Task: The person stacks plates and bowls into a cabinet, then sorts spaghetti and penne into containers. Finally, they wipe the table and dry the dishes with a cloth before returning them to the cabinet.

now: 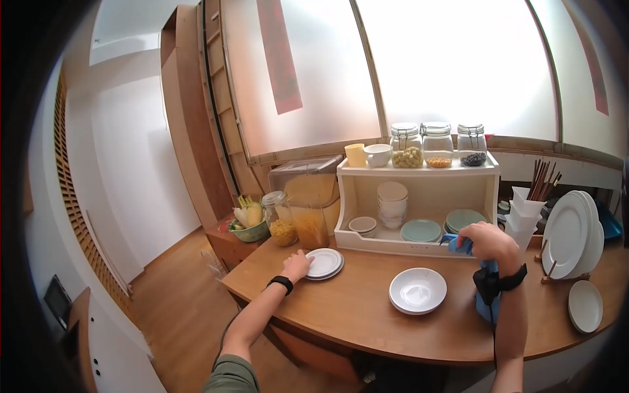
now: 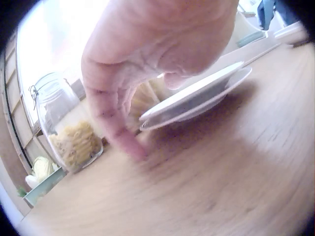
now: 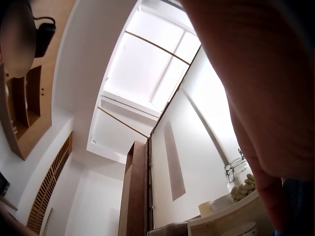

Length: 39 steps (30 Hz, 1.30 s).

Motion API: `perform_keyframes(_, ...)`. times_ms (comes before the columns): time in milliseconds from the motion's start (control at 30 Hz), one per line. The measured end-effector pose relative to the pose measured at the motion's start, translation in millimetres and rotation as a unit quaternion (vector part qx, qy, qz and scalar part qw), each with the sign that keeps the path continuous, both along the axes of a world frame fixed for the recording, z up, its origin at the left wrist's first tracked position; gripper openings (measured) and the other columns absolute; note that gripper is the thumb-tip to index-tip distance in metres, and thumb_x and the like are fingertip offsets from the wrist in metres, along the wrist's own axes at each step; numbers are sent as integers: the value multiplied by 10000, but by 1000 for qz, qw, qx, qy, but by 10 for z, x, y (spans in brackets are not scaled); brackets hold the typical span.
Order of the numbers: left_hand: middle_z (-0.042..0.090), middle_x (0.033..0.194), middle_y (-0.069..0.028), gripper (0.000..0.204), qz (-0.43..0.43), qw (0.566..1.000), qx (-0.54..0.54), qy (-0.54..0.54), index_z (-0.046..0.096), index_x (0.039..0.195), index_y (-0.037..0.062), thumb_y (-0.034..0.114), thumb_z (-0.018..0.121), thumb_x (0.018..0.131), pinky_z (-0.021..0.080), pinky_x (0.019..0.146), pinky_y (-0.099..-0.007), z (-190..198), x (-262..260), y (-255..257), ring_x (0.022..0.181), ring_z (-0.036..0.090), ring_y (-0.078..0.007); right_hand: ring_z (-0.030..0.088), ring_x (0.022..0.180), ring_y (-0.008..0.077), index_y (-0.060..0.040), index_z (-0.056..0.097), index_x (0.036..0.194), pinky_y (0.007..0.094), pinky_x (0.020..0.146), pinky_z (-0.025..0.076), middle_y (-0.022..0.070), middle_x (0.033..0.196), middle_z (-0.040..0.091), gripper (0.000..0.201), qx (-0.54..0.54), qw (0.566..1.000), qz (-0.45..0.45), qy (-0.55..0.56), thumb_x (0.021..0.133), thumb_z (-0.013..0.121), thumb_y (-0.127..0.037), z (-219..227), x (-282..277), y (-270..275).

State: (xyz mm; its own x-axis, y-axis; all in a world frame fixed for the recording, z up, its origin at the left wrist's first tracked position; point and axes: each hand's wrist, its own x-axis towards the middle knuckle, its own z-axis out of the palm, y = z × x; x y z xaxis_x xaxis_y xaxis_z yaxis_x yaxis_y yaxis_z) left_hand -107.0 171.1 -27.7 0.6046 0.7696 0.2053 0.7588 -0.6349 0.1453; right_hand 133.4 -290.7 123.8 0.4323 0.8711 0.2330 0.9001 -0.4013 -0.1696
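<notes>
In the head view my left hand (image 1: 298, 265) is at the left edge of two stacked small white plates (image 1: 324, 262) on the table. The left wrist view has its fingers (image 2: 110, 120) bent loosely beside the plate rims, one fingertip down near the tabletop. My right hand (image 1: 490, 243) grips the top of a blue bottle-shaped container (image 1: 487, 311), mostly hidden by the hand and wrist. A narrow blue part of it juts left below the fingers. White bowls (image 1: 418, 290), nested, stand between the hands. Mainly walls, ceiling and window fill the right wrist view.
A cream shelf (image 1: 419, 171) with bowls, green plates and glass jars stands behind. Pasta jars (image 1: 282, 229) are at the back left. On the right are a rack of large white plates (image 1: 569, 232), chopsticks in a white holder (image 1: 521, 219) and an oval dish (image 1: 585, 306).
</notes>
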Motion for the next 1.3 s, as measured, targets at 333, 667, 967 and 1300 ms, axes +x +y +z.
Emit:
perform_keyframes(333,146,1503,-362,1312,-147,969,-125,152,237,1494,18,813,683,552,240,1147,-474,74,77,16,1405,173,-495,623,969,354,-74,692,922,407,834,502,156,961,683,359,-2,1000,-8,9,637,555,96,4,-33,47)
perform_keyframes(667,59,1533,-343,1336,-167,957,-134,194,200,1515,54,840,660,538,166,1159,-522,276,262,-5,1429,95,-479,619,967,365,-59,687,931,415,829,496,167,956,680,381,-13,1000,-6,6,620,552,114,18,-52,71)
perform_keyframes(967,89,1556,-281,1278,-160,947,-140,241,183,1524,101,740,733,563,216,1161,-462,437,245,-123,1450,126,-398,614,967,372,-44,678,933,416,817,496,173,963,674,392,-10,1000,-1,21,607,549,132,8,-12,79)
perform_keyframes(1300,222,1498,-334,1119,-286,946,-54,140,194,1483,-22,642,700,737,234,1154,-434,624,282,-652,1421,206,-420,607,978,375,-45,682,956,410,823,490,185,966,670,414,-18,999,-7,33,622,518,134,2,18,106)
